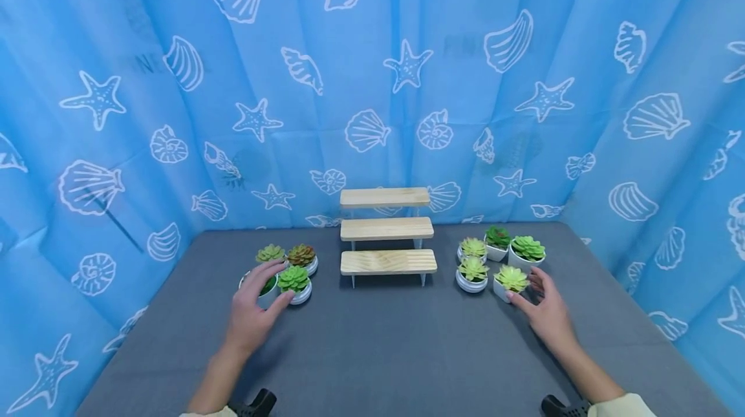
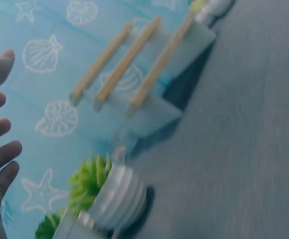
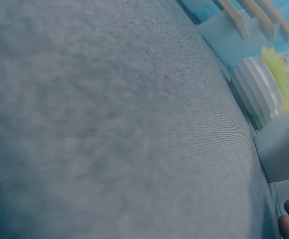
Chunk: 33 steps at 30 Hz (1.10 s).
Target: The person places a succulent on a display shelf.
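Observation:
My left hand (image 1: 251, 313) reaches over the left cluster of potted succulents with its fingers spread. A bright green succulent (image 1: 293, 278) in a ribbed white pot sits just right of its thumb. Under the fingers, another white pot (image 1: 268, 299) is partly hidden. In the left wrist view the fingers (image 2: 7, 149) are apart from the green succulent (image 2: 87, 184). On the right, my other hand (image 1: 548, 315) has thumb and fingers parted beside a yellow-green succulent (image 1: 512, 278) in a smooth white pot. The right wrist view shows the thumb overlapping that pot (image 3: 281, 149).
A three-step wooden riser (image 1: 388, 262) stands between the clusters. Behind the left hand are a pale green succulent (image 1: 270, 253) and a reddish-brown one (image 1: 301, 254). Several more potted succulents, including a green one (image 1: 528, 248), crowd the right. A blue shell-print curtain (image 1: 361, 81) borders the grey table (image 1: 396, 352).

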Motion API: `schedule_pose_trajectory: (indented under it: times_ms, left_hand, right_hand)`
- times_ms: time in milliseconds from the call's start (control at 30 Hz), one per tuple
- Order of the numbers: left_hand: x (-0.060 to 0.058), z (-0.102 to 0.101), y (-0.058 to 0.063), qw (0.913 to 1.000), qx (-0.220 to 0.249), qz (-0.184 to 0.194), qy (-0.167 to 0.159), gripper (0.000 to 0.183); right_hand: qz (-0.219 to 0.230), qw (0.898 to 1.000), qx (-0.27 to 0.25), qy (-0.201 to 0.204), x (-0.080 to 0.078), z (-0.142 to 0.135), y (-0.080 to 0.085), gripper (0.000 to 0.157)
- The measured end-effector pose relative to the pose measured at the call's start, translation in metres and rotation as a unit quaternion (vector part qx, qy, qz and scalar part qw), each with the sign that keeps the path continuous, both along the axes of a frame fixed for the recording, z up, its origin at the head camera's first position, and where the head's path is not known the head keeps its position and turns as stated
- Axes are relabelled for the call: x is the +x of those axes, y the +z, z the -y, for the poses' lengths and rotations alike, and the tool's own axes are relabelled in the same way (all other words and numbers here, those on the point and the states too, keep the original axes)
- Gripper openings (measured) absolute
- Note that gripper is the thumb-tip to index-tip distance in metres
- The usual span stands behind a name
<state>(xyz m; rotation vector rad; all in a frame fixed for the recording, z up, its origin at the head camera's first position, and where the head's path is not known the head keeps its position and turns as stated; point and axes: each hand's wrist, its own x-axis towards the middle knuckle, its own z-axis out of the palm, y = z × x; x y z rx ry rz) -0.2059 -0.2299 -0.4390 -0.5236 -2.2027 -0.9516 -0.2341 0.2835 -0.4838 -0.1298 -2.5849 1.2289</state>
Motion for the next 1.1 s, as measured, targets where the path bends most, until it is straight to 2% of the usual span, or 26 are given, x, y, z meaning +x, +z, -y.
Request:
schedule_pose_trajectory:
  times_ms: [133,267,367,467,600,800,1100]
  left_hand:
    - [-0.008,-0.014,0.003,0.9992,0.028,-0.019,-0.022,0.048]
    - [-0.015,-0.027,0.007,0.9975,0.058,-0.021,-0.035,0.045]
    - [-0.016,-0.041,0.014,0.9958,0.084,-0.008,-0.034,0.040]
    - [-0.012,-0.057,0.026,0.9926,0.116,0.009,-0.037,0.035]
    - [-0.008,-0.073,0.036,0.9843,0.162,0.048,-0.052,0.029]
    - [-0.012,-0.084,0.029,0.9686,0.218,0.100,-0.065,0.027]
    - [-0.018,-0.095,0.018,0.9571,0.224,0.171,-0.066,0.031]
  right_hand:
    - [0.017,0.999,0.020,-0.018,-0.003,0.001,0.000,0.080]
    - [0.034,0.998,0.031,-0.035,-0.004,0.003,0.000,0.074]
    - [0.040,0.998,0.026,-0.041,-0.004,0.004,0.000,0.073]
    - [0.040,0.998,0.028,-0.040,-0.003,0.003,-0.001,0.073]
    - [0.039,0.998,0.039,-0.039,-0.002,0.004,-0.001,0.073]
    - [0.024,0.998,0.047,-0.037,0.000,0.007,0.000,0.071]
    - [0.036,0.998,0.016,-0.055,0.007,0.010,0.003,0.066]
